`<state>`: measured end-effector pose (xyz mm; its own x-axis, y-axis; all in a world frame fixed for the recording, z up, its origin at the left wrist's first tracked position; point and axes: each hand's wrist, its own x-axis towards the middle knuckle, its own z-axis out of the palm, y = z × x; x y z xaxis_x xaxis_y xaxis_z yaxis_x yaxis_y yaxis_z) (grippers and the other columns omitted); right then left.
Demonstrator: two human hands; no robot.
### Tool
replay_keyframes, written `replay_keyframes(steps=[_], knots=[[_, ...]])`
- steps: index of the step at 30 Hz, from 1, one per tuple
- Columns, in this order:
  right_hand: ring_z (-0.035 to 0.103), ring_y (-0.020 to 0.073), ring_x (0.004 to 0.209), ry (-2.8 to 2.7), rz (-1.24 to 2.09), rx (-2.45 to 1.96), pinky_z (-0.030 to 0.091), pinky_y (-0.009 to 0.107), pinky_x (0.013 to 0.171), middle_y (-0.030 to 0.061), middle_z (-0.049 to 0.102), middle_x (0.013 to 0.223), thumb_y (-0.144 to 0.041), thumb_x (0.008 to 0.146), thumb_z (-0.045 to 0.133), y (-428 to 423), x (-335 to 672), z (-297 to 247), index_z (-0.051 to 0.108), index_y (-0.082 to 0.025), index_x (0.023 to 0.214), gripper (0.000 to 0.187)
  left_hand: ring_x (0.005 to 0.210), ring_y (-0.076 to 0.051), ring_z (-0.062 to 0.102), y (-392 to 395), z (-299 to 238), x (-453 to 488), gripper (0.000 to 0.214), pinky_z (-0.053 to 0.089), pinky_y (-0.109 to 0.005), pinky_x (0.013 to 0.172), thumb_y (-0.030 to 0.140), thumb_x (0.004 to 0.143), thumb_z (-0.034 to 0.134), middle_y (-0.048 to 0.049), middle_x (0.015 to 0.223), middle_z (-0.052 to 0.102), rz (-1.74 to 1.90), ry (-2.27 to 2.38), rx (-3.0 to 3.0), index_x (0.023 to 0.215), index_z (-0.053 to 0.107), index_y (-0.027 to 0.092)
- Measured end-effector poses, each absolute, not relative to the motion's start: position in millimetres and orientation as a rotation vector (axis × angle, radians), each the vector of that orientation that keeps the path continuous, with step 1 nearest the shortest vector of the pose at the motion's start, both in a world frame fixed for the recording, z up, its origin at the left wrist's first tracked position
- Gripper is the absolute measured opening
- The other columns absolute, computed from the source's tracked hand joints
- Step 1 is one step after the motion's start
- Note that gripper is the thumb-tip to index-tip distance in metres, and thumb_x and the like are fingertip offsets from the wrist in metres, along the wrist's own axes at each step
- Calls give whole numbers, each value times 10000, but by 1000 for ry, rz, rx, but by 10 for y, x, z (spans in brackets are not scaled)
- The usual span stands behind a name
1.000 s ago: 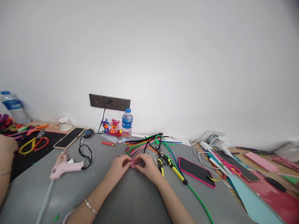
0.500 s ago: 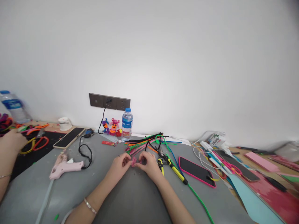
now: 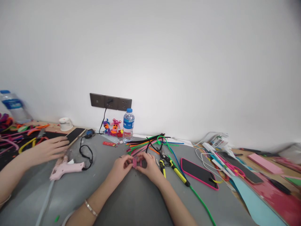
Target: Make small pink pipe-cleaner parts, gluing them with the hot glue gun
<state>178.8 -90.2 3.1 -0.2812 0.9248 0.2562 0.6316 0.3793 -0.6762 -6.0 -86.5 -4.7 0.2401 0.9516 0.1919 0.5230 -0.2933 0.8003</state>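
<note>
Between my fingertips, a small pink coiled piece (image 3: pixel 134 162), which looks like bent pipe cleaner, is held low above the grey mat (image 3: pixel 131 201). My left hand (image 3: pixel 121 168) pinches it from the left, a dark ring on one finger. From the right, my right hand (image 3: pixel 147 166) has thumb and fingers closed on its other side; the fingers partly hide the piece. Just beyond my hands lies a bundle of coloured pipe cleaners (image 3: pixel 141 144). Yellow-and-black pliers (image 3: pixel 175 171) rest beside my right hand.
A co-worker's hand (image 3: pixel 50 150) reaches over a pink glue gun (image 3: pixel 67 169) at left. A water bottle (image 3: pixel 128 125) and two small pipe-cleaner figures (image 3: pixel 115 128) stand by the wall. On the right lie a pink-cased phone (image 3: pixel 199 173), pink scissors (image 3: pixel 236 170) and coloured sheets (image 3: pixel 277 201).
The co-worker's hand has moved right, from the scissors at far left to above the glue gun. My hands stay in place, shifting slightly around the pink piece.
</note>
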Motion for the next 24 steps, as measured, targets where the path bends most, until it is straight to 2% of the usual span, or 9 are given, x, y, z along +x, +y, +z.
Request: replay_keyframes(steps=[5,11,15,24], knots=[[620,243,914,-2006,654,-1361,332,366,856,-3,733,911,-199,734,772,-899,1802,52,657,-260,974,273,677,-182,663,-850,-64,-81,220,493,-255,600,194,789,542,-58,805,710,948,1338,1914,918,719,179],[617,252,930,-1977,704,-1345,328,372,852,4,736,903,-197,707,805,-883,1816,50,682,-262,1007,331,640,-175,655,-837,-73,-70,195,488,-248,583,239,791,574,-46,777,715,945,1330,1883,904,723,186],[616,250,938,-1984,710,-1356,329,375,859,12,735,920,-206,716,797,-864,1823,32,689,-256,1018,325,626,-174,650,-843,-68,-62,195,482,-244,572,214,757,598,-45,763,716,925,1347,1863,900,727,179],[615,229,909,-2035,667,-1371,338,364,850,2,726,900,-264,741,774,-851,1819,17,700,-259,998,267,652,-179,652,-878,-39,-53,181,492,-259,608,249,807,567,-48,795,727,977,1328,1882,899,714,195]])
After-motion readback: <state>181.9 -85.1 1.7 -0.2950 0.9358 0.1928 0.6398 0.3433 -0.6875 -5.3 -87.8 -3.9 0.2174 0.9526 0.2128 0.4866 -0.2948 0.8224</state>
